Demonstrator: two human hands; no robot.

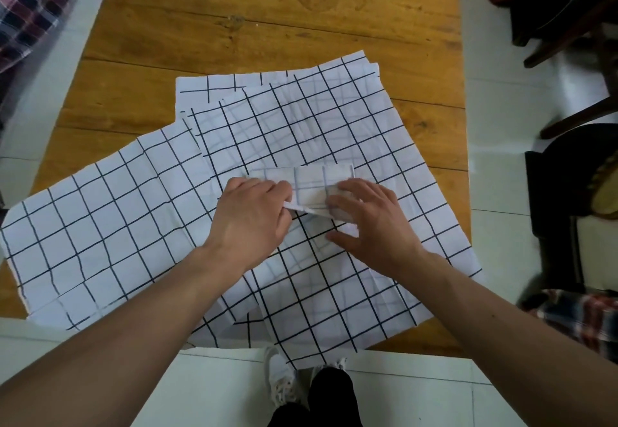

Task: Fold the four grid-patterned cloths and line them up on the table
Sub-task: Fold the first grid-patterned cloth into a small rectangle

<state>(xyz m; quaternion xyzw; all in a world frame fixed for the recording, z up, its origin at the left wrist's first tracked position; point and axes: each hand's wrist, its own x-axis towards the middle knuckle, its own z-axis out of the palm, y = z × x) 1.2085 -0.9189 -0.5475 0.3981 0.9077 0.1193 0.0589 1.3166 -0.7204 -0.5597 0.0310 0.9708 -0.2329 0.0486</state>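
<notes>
Folded grid cloth [309, 189] is sitting mid-worktop on the spread cloths [334, 276], and both hands are working its last crease. Left hand [250, 212] fingers are pinching the near edge; right hand [368, 222] fingers are splayed flat, pinning it. Best, I'd say: square the edges, press toward twelve o'clock, then park it on bare wooden worktop [267, 25].

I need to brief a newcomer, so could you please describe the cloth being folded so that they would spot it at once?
On the wooden table lie spread grid-patterned cloths. On top of them, between the left hand and right hand, sits the folded cloth. It alone is a small thick packet; the others lie open and flat.
</notes>
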